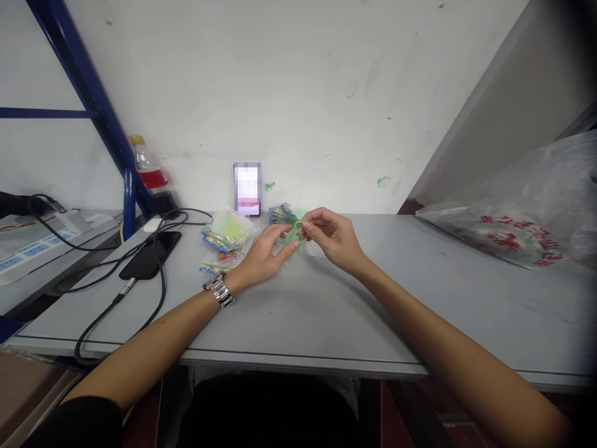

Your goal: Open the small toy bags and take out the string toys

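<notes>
A small, pale green, stringy piece (297, 235) is between my two hands above the table; its exact kind is too blurred to tell. My right hand (336, 239) pinches its upper end with thumb and forefinger. From the other side, my left hand (263, 255), with a metal watch at the wrist, has thumb and fingertips around its left edge. Just behind the hands lie blue-patterned packets (283, 213) with more green material. Left of my left hand are clear plastic packets with colourful dotted headers (222, 239), one holding something yellow-green and another something red.
A lit phone (247, 188) leans against the wall. At left are a dark phone (150, 255) with a cable (163, 286), a bottle (150, 171) and a power strip (40, 246). A printed plastic bag (508, 233) lies at right. Blue metal posts (88, 87) rise at left.
</notes>
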A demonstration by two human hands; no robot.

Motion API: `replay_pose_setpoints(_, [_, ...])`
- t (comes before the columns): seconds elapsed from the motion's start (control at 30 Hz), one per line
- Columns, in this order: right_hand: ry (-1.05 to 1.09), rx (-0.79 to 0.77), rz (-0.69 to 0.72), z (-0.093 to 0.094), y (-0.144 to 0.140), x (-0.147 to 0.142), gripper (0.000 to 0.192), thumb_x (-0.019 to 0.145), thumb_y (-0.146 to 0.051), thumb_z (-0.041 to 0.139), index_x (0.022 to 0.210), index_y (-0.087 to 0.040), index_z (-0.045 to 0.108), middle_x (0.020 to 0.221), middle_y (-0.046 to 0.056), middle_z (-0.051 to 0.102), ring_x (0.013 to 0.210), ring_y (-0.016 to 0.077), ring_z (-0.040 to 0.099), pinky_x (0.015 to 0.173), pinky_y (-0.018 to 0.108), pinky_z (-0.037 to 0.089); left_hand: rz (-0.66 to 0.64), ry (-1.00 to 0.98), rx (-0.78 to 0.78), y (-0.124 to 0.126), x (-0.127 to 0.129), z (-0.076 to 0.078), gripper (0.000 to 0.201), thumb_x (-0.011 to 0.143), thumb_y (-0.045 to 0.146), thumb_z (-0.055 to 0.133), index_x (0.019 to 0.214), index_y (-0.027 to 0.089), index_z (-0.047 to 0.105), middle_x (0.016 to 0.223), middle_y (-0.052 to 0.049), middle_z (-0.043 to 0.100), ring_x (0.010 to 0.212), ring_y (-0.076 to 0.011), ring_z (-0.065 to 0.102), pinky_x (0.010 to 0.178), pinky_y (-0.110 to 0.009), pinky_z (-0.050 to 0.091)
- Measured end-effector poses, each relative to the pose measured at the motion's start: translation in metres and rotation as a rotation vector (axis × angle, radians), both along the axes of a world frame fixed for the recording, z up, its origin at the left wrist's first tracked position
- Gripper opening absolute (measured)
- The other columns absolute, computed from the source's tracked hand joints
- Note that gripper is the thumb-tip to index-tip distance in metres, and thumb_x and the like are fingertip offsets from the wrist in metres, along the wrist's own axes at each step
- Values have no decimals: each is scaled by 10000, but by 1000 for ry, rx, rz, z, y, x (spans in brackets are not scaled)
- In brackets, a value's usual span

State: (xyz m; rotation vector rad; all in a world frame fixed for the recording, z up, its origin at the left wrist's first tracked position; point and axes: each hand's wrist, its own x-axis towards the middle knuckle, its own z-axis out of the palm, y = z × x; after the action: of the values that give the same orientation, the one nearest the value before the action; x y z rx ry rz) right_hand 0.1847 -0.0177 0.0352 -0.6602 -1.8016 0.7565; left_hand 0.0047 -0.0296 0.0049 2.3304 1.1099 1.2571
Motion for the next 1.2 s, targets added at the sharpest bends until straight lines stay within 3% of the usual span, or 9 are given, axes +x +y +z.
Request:
replay_pose_setpoints(0.23, [128, -52, 6, -1, 2, -4, 291, 811, -489, 648, 797, -209, 570, 801, 20, 567, 743, 149, 528, 715, 323, 475, 15, -46, -19, 2, 2, -2, 157, 893, 305, 521, 866, 166, 591, 837, -30, 626, 755, -138, 548, 657, -252, 443])
replay_pose_setpoints(0.4, [395, -268, 34, 3, 3, -6, 287, 751, -454, 700, 717, -226, 529, 714, -6, 548, 708, 140, 522, 726, 316, 483, 15, -55, -29, 2, 2, -4, 146, 865, 297, 536, 793, 177, 577, 785, -14, 613, 720, -131, 528, 610, -235, 403])
replay_pose_setpoints(0.77, [785, -459, -55, 16, 7, 0, 204, 764, -260, 688, 682, -223, 505, 653, -18, 553, 647, 127, 550, 705, 299, 532, -20, -33, -64, 1, 1, 0, 133, 843, 234, 528, 730, 170, 554, 750, -16, 615, 712, -129, 530, 596, -231, 391])
replay_pose_setpoints(0.97, [788, -511, -29, 18, 6, 3, 175, 753, -268, 671, 724, -220, 505, 892, 23, 679, 758, 140, 624, 711, 282, 533, -15, -40, -91, 1, 1, 1, 139, 837, 244, 530, 728, 165, 563, 733, -14, 613, 697, -125, 526, 605, -233, 393])
replay_pose_setpoints(1.2, [789, -586, 79, 19, 1, 2, 253, 672, -261, 719, 722, -231, 472, 634, -48, 491, 540, 94, 464, 608, 273, 478, -49, -78, -136, 1, 2, 2, 163, 836, 274, 529, 723, 164, 567, 723, -6, 625, 686, -122, 543, 677, -254, 430])
